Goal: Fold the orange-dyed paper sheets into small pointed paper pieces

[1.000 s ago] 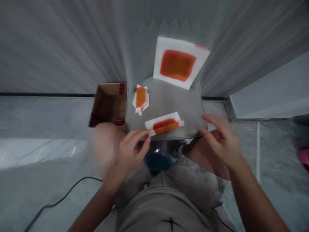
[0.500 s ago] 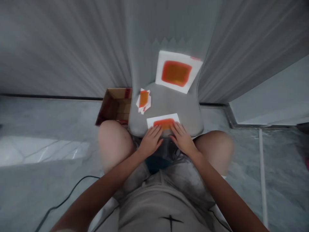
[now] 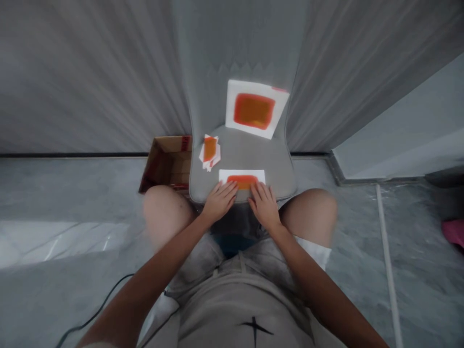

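A white sheet of paper (image 3: 242, 181) with an orange-red patch lies near the front edge of the grey chair seat (image 3: 250, 153). On its left lower part rests my left hand (image 3: 220, 199), fingers stretched out flat. My right hand (image 3: 265, 203) lies on its right side, fingers spread and pressing down or resting. Both hands touch the paper and neither grasps it. Farther back, a white square packet (image 3: 253, 110) with an orange patch leans against the backrest. A small pile of white and orange paper pieces (image 3: 209, 151) sits at the seat's left. The sheet's lower edge is partly hidden by my hands.
An open cardboard box (image 3: 168, 164) stands on the floor left of the chair. My knees flank the seat. Grey curtains (image 3: 90, 77) hang behind, and a black cable (image 3: 97, 309) runs along the floor at lower left. Something pink (image 3: 454, 233) lies far right.
The view has shifted slightly, moving the chair a little left in the picture. The sheet now lies straighter along the seat's front edge, with both hands still flat on it.
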Action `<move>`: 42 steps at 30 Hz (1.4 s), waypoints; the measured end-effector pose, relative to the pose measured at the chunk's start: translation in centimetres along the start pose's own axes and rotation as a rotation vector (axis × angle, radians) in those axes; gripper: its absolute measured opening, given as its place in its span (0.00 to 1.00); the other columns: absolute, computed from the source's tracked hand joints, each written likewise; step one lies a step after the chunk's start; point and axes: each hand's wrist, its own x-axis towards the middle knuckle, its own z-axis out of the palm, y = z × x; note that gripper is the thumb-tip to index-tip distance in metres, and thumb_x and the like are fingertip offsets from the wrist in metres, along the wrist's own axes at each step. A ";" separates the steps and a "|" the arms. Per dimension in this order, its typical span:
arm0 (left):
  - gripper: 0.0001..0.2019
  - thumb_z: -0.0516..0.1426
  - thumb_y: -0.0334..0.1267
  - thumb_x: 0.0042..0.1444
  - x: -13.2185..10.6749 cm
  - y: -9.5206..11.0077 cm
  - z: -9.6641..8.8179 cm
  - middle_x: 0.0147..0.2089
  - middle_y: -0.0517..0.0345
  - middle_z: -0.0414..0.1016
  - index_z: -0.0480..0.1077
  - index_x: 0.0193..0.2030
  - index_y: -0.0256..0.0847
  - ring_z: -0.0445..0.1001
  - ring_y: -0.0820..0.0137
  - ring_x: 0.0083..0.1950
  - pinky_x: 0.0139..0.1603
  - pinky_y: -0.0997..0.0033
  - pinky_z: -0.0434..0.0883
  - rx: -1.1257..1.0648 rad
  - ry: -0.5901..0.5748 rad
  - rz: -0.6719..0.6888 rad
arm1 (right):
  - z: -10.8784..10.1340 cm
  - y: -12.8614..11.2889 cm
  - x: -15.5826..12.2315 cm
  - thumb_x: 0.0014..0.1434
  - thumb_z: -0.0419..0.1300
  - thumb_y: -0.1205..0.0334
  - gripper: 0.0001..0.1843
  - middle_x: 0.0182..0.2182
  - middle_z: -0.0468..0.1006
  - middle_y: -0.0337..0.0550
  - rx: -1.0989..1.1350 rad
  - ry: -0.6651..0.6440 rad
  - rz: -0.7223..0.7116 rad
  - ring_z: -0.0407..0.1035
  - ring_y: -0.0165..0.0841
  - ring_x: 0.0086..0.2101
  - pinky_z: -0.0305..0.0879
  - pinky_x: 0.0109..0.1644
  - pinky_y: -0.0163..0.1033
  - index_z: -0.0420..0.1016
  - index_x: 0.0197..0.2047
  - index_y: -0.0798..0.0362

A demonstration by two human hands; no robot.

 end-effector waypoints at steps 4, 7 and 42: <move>0.19 0.51 0.38 0.74 -0.3 -0.5 0.6 0.72 0.48 0.70 0.71 0.67 0.41 0.65 0.59 0.75 0.77 0.48 0.62 -0.030 0.090 -0.022 | -0.1 1.0 0.5 0.76 0.48 0.61 0.24 0.64 0.76 0.56 0.055 0.051 -0.011 0.66 0.45 0.65 0.52 0.75 0.61 0.71 0.69 0.55; 0.16 0.56 0.41 0.72 -0.5 -1.1 0.7 0.68 0.50 0.74 0.76 0.62 0.45 0.69 0.58 0.72 0.74 0.49 0.67 -0.085 0.150 -0.031 | -0.3 1.8 0.7 0.75 0.51 0.61 0.21 0.59 0.80 0.53 0.102 0.105 -0.057 0.70 0.44 0.60 0.54 0.73 0.62 0.75 0.65 0.52; 0.29 0.52 0.41 0.72 -2.3 4.3 2.7 0.77 0.47 0.61 0.58 0.77 0.40 0.53 0.54 0.80 0.81 0.44 0.50 0.081 0.161 -0.220 | 1.7 0.2 -0.5 0.75 0.49 0.59 0.25 0.68 0.70 0.61 0.114 0.155 0.012 0.60 0.48 0.70 0.56 0.74 0.65 0.69 0.69 0.59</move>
